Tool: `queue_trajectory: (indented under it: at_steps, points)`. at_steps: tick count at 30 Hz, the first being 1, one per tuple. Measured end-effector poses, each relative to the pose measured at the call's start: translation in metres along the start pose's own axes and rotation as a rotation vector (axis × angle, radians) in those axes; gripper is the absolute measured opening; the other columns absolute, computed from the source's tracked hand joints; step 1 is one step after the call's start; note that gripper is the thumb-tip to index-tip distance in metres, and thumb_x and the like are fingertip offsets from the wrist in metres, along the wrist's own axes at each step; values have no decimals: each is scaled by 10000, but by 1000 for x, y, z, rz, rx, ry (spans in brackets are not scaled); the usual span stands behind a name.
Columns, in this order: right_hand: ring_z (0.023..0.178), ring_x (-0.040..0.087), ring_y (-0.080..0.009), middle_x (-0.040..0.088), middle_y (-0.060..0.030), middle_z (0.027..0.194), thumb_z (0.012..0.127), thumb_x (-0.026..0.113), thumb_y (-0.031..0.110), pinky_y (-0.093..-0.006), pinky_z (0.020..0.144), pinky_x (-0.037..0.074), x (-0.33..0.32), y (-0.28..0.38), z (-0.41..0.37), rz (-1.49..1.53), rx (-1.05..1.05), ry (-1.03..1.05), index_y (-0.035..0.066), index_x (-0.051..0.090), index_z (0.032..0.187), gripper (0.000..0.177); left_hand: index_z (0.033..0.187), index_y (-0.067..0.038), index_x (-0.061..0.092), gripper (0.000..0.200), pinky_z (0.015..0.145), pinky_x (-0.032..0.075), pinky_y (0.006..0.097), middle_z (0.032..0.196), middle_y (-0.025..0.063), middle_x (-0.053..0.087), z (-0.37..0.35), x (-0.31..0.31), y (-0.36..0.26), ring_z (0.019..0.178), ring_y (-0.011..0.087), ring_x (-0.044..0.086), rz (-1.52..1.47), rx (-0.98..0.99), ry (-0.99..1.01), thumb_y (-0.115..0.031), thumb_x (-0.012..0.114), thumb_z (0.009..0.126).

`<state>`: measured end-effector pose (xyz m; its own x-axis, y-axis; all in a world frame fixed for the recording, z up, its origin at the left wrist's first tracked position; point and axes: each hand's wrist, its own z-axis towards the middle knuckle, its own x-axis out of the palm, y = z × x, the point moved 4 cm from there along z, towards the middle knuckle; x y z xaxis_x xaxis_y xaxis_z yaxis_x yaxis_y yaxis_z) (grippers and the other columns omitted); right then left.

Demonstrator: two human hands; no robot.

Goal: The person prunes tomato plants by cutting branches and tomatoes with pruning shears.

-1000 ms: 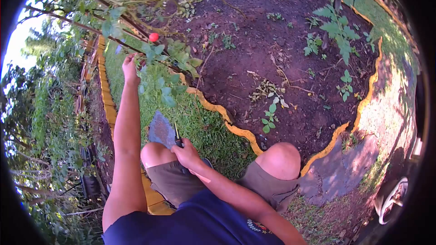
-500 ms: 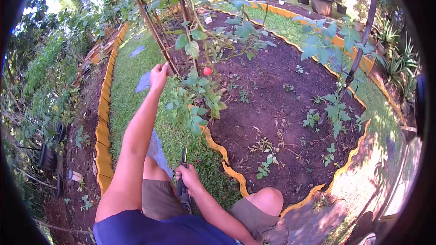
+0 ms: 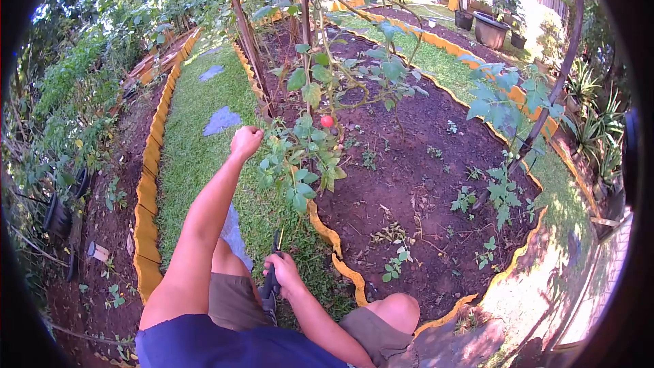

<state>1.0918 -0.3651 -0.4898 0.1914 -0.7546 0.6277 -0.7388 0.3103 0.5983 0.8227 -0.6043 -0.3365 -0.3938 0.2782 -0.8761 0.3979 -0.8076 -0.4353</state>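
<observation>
My left hand (image 3: 246, 142) is stretched out over the grass, its fingers closed; what lies in them, if anything, is hidden. Just right of it grows a tomato plant (image 3: 300, 146) with lobed green leaves. One red tomato (image 3: 327, 121) hangs among its stems, beside a brown wooden stake (image 3: 304, 20). Low between my knees, my right hand (image 3: 283, 274) is wrapped around a black-handled cutting tool (image 3: 277, 240). Its narrow dark blade points up and away from me.
Wavy yellow edging (image 3: 325, 232) borders the dark soil bed (image 3: 409, 184). A second yellow border (image 3: 146, 211) runs along the left bed. Blue-grey stepping stones (image 3: 221, 120) lie in the grass. At right, a leaning pole (image 3: 555, 88) supports another plant; a large pot (image 3: 490, 31) stands behind.
My left hand has come down and away from the wooden stake, fingers still closed. The view has shifted slightly. My right hand keeps its hold on the cutting tool.
</observation>
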Motion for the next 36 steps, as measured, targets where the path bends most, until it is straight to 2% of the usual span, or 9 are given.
queue_trajectory:
  at_steps: [2,5,12,15,19,24,26,30,36]
  points:
    - [752,610,-163,612,-81,898,894,649,189,-319,690,546,0,-1,2,10,5,-5,18,535,1100,291,1019,-150,792,333,906,546,452,996,159,753,-4,3,7,1002,349,707,69,-46,94,-379,615,854]
    - [751,610,-163,612,-81,902,900,642,185,-326,694,554,-3,-5,5,18,-11,-11,19,530,1106,286,949,-109,798,332,879,555,448,983,176,753,0,17,35,915,326,732,51,-111,159,-356,601,845]
    - [763,608,-150,614,-71,902,906,627,179,-313,707,548,-8,-6,5,-37,-39,-42,20,549,1071,243,858,-19,708,293,517,543,339,837,112,720,-10,48,101,661,222,732,-654,-306,268,-209,498,936]
    - [743,577,-126,595,-48,874,895,624,164,-292,684,524,-10,-10,7,-59,-59,-70,17,556,1060,232,989,-20,667,287,634,575,338,911,112,714,-23,54,124,736,228,723,-979,-304,246,-246,493,1017]
    - [718,536,-96,580,-33,857,845,663,163,-269,630,459,-21,-8,11,-216,-93,-246,2,557,1109,327,1046,-40,634,284,675,567,314,977,105,722,-29,56,135,856,195,713,-1070,-322,189,-291,500,1051]
    - [952,653,-285,673,-151,1066,789,683,306,-399,840,497,-48,77,-12,-396,-118,-514,23,561,1268,570,1098,-98,628,265,775,491,266,1174,69,727,3,59,143,1017,157,692,-1256,-288,208,-302,461,1075]
    - [1059,660,-416,687,-220,1117,858,634,331,-519,912,486,-72,114,-14,-576,-186,-719,92,519,1286,503,1131,-30,584,292,947,530,358,1277,191,658,4,49,131,1164,266,655,-1262,-259,166,-259,406,1089]
    - [1206,563,-404,628,-233,1208,844,672,365,-550,1022,378,-116,163,-7,-797,-136,-934,97,497,1308,564,1123,36,541,320,1105,494,475,1335,305,572,-5,27,93,1260,400,584,-1393,-161,76,-217,346,1100]
    - [1227,555,-367,613,-202,1261,850,679,338,-543,1033,358,-124,214,38,-1159,-87,-838,88,554,1308,537,1126,24,546,313,1059,530,479,1316,289,589,2,17,77,1245,416,591,-1417,-44,50,-229,363,1100]
